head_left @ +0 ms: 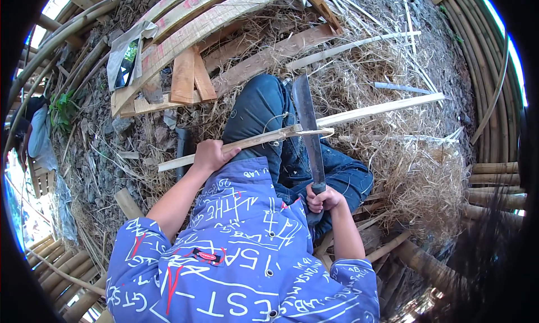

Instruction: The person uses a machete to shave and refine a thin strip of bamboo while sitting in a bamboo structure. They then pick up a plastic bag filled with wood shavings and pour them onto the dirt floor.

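Observation:
My left hand (pixel 210 156) is wrapped round a long pale bamboo strip (pixel 382 110) near its left end. The strip lies across my bent legs and slants up to the right. In my right hand (pixel 325 199) is the dark handle of a machete (pixel 306 107), its blade pointing away from me. The blade crosses the strip around its middle, where a short split piece (pixel 320 132) stands off from it. Whether the edge is sunk into the bamboo, I cannot tell.
Beyond my knee lie wooden planks (pixel 275 53), with a dark device in clear plastic (pixel 128 59) on their left end. Dry shavings (pixel 404 171) cover the ground at right, among thin strips. A bamboo-pole wall (pixel 488 70) curves along the right. Beside my left hand lies a dark cylindrical object (pixel 182 146).

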A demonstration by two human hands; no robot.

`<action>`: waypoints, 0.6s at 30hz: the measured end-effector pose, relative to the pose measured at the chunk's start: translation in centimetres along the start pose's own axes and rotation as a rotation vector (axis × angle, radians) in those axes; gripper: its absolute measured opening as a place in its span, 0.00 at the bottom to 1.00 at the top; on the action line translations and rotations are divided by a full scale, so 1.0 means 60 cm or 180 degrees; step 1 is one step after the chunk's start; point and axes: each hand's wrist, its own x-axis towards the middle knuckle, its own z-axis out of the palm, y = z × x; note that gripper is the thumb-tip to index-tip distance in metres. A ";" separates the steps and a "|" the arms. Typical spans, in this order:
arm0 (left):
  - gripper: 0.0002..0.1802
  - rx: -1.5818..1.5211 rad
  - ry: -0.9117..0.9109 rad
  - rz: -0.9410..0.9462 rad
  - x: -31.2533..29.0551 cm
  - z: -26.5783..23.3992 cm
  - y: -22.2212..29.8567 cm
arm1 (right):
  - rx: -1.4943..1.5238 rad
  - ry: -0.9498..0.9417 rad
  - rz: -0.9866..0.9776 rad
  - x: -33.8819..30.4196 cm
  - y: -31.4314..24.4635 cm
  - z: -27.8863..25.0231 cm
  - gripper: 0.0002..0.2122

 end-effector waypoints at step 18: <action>0.42 -0.0131 -0.0086 -0.0144 -0.004 0.005 -0.001 | -0.0160 0.0174 -0.0152 0.018 -0.018 0.017 0.10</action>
